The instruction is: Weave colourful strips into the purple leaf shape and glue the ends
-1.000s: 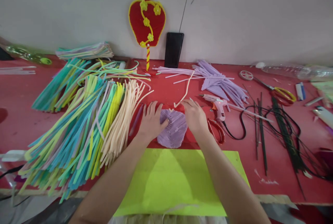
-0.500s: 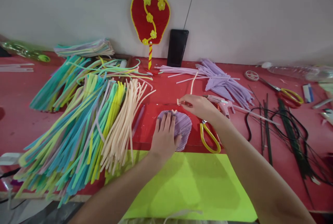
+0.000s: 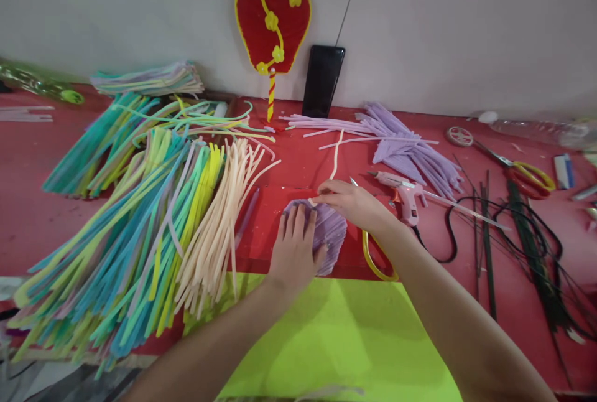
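A lilac fan-shaped panel of pipe cleaners [image 3: 334, 239] lies on the red work surface. My left hand [image 3: 293, 249] rests flat across its left half, fingers stretched out, pressing it down. At the panel's far edge, my right hand [image 3: 347, 201] pinches a short cream pipe cleaner piece [image 3: 312, 202], its fingertips low over the panel. The fingers hide part of that piece. Just beyond them lies a longer cream pipe cleaner [image 3: 336, 156]. Yellow-handled scissors [image 3: 379, 264] lie partly under my right forearm. Right of that hand sits a pink glue gun [image 3: 407, 196].
Bundles of coloured pipe cleaners [image 3: 153, 240] fill the left side. Lilac pipe cleaners [image 3: 410, 153] lie behind the glue gun. A red fan ornament [image 3: 275, 25] and a phone [image 3: 323, 81] stand by the wall. Yellow-green paper [image 3: 336, 333] lies in front; dark wires [image 3: 522, 240] at right.
My right hand has come nearer and down from beyond the panel to its far edge with the cream piece. My left hand stays on the panel. The view has shifted slightly.
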Action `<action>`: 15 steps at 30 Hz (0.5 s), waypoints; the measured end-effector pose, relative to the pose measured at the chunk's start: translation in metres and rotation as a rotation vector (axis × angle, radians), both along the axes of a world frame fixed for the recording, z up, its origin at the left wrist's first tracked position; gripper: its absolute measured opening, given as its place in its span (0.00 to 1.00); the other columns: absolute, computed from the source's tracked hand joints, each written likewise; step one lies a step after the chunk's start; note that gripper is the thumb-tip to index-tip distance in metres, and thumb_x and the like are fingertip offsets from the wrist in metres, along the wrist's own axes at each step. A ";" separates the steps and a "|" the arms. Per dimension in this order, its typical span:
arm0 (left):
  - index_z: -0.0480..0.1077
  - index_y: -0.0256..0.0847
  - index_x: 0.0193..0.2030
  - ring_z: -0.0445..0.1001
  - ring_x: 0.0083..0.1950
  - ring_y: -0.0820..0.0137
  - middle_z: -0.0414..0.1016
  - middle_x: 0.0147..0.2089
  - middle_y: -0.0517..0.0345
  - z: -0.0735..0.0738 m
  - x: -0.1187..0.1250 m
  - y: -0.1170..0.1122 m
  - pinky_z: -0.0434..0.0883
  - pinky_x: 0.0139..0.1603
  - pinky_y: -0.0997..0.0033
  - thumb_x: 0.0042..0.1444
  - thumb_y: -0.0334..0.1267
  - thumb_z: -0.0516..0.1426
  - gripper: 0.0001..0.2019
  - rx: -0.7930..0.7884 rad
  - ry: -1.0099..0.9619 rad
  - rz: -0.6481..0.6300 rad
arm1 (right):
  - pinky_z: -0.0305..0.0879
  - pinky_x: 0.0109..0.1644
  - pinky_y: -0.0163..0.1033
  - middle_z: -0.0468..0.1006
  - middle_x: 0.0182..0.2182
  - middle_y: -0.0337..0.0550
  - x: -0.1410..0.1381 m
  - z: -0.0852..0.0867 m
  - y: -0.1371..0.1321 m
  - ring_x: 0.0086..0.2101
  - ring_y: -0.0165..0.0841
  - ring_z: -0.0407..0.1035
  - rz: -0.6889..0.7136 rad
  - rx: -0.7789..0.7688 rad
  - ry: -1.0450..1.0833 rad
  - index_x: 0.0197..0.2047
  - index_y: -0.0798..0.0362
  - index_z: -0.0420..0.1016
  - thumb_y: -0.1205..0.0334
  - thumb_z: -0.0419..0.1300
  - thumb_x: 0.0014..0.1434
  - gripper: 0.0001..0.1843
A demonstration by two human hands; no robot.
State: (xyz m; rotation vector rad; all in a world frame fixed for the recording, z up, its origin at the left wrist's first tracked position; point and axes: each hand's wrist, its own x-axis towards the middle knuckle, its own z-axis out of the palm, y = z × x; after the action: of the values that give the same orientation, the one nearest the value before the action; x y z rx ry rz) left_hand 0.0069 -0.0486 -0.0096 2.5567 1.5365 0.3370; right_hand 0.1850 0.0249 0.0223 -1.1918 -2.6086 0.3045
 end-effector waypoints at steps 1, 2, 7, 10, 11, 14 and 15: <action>0.53 0.31 0.63 0.53 0.65 0.51 0.55 0.64 0.36 0.000 0.000 0.000 0.55 0.62 0.47 0.57 0.47 0.48 0.31 0.000 -0.002 0.000 | 0.66 0.42 0.35 0.72 0.42 0.44 0.000 -0.001 -0.001 0.40 0.31 0.69 0.004 0.000 -0.012 0.46 0.48 0.74 0.70 0.49 0.61 0.16; 0.52 0.30 0.63 0.53 0.65 0.51 0.55 0.64 0.36 0.000 0.000 0.000 0.55 0.62 0.47 0.57 0.47 0.49 0.31 0.001 -0.007 0.001 | 0.66 0.43 0.36 0.72 0.43 0.44 0.000 -0.002 -0.002 0.41 0.31 0.69 0.004 -0.003 -0.026 0.47 0.48 0.73 0.71 0.49 0.60 0.17; 0.56 0.28 0.59 0.57 0.63 0.52 0.61 0.60 0.37 0.008 0.000 0.004 0.56 0.62 0.48 0.57 0.44 0.50 0.27 0.025 -0.124 0.019 | 0.68 0.46 0.37 0.72 0.44 0.44 -0.003 0.000 -0.010 0.42 0.31 0.69 -0.044 -0.025 0.018 0.48 0.50 0.71 0.73 0.48 0.59 0.18; 0.64 0.33 0.51 0.66 0.55 0.59 0.68 0.52 0.43 0.018 -0.005 0.012 0.63 0.56 0.56 0.59 0.38 0.48 0.17 0.002 -0.304 0.081 | 0.69 0.47 0.38 0.73 0.43 0.43 -0.007 0.003 -0.019 0.43 0.32 0.69 -0.116 -0.006 0.119 0.47 0.48 0.72 0.71 0.48 0.60 0.17; 0.66 0.35 0.48 0.68 0.51 0.62 0.71 0.48 0.46 0.021 -0.006 0.014 0.66 0.52 0.59 0.60 0.37 0.47 0.14 -0.027 -0.372 0.105 | 0.69 0.47 0.39 0.73 0.43 0.43 -0.009 0.004 -0.023 0.44 0.32 0.69 -0.144 0.002 0.149 0.47 0.47 0.73 0.70 0.49 0.60 0.17; 0.68 0.39 0.40 0.71 0.43 0.67 0.74 0.40 0.52 0.025 -0.010 0.021 0.68 0.46 0.66 0.60 0.38 0.47 0.11 -0.144 -0.546 0.155 | 0.69 0.47 0.40 0.73 0.43 0.43 -0.015 0.003 -0.036 0.44 0.33 0.69 -0.201 0.006 0.196 0.47 0.45 0.73 0.69 0.49 0.60 0.18; 0.69 0.39 0.40 0.72 0.42 0.67 0.75 0.39 0.53 0.025 -0.010 0.023 0.68 0.45 0.67 0.60 0.39 0.47 0.11 -0.180 -0.592 0.167 | 0.69 0.47 0.40 0.73 0.43 0.43 -0.017 0.002 -0.040 0.44 0.33 0.69 -0.205 -0.002 0.201 0.48 0.44 0.72 0.69 0.49 0.60 0.18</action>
State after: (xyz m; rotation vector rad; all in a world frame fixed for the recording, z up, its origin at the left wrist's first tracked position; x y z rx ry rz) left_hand -0.0035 -0.0255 0.0157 1.9456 1.4576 0.8413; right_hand 0.1680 -0.0148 0.0247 -1.3422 -2.2950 0.3652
